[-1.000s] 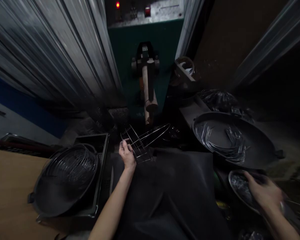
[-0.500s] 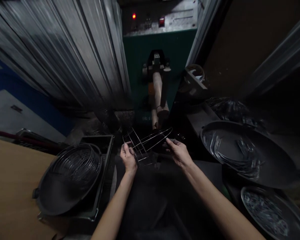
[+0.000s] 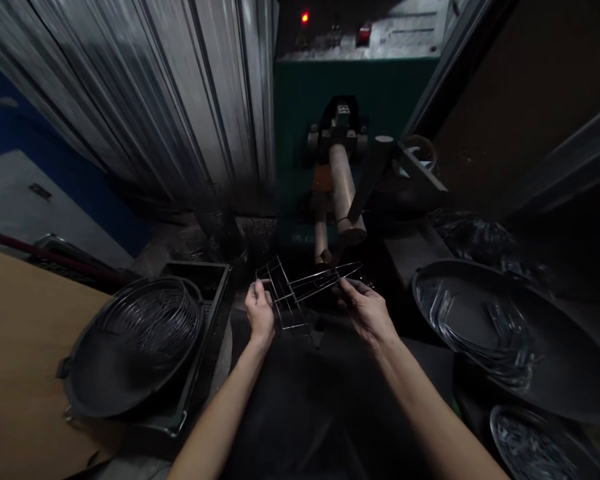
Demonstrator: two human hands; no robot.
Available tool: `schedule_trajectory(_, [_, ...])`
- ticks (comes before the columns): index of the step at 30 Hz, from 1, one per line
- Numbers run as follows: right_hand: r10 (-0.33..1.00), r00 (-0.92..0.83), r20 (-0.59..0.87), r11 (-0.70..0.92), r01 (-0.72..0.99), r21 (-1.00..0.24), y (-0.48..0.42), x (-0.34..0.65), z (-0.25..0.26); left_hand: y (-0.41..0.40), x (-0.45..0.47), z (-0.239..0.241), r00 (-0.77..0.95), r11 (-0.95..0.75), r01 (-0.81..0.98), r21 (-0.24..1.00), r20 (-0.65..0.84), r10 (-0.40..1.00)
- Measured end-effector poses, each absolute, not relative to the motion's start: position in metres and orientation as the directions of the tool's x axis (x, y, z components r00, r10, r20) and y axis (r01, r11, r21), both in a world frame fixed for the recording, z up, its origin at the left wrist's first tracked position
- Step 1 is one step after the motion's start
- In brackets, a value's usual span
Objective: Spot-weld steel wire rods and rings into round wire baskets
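Between my two hands is a wire rack [image 3: 291, 294], a thin metal frame with a curved loop at its right end and crossing wires at its left. My left hand [image 3: 260, 310] is closed on the left part, thumb on top. The fingers of my right hand [image 3: 364, 305] pinch the loop at the right; some of those fingers are in shadow. Just beyond the rack, a machine's thick cylindrical arm [image 3: 344, 187] points toward me, apart from the rack. A thinner rod [image 3: 321, 237] sits below it.
At left, a black basin [image 3: 110, 383] of wire rings rests on a dark crate [image 3: 219, 293]. A large dark pan [image 3: 565, 353] of bent wires stands at right, with a smaller tray [image 3: 495, 427] of short wire pieces nearer. The green machine panel [image 3: 300, 100] carries a lit red lamp [image 3: 305, 18].
The view has swung left, so the machine and pans appear farther right or lower. The rack has turned slightly, its loop tilting; both hands keep hold of it.
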State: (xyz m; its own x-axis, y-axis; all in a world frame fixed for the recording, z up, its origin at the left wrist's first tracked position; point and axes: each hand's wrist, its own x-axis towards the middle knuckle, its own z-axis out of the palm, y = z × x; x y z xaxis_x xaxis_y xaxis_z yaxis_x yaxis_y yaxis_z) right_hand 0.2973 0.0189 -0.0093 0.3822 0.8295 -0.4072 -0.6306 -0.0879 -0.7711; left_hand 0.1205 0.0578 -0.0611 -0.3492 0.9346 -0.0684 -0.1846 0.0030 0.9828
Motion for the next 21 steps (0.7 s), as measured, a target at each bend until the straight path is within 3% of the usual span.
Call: schedule_trajectory(21, [0.764,0.383,-0.520,-0.148,-0.680,-0.718,0.026,0.292,0.010,0.064,0.118,-0.042,-0.270,0.074,-0.283,0.956,-0.153,0.951])
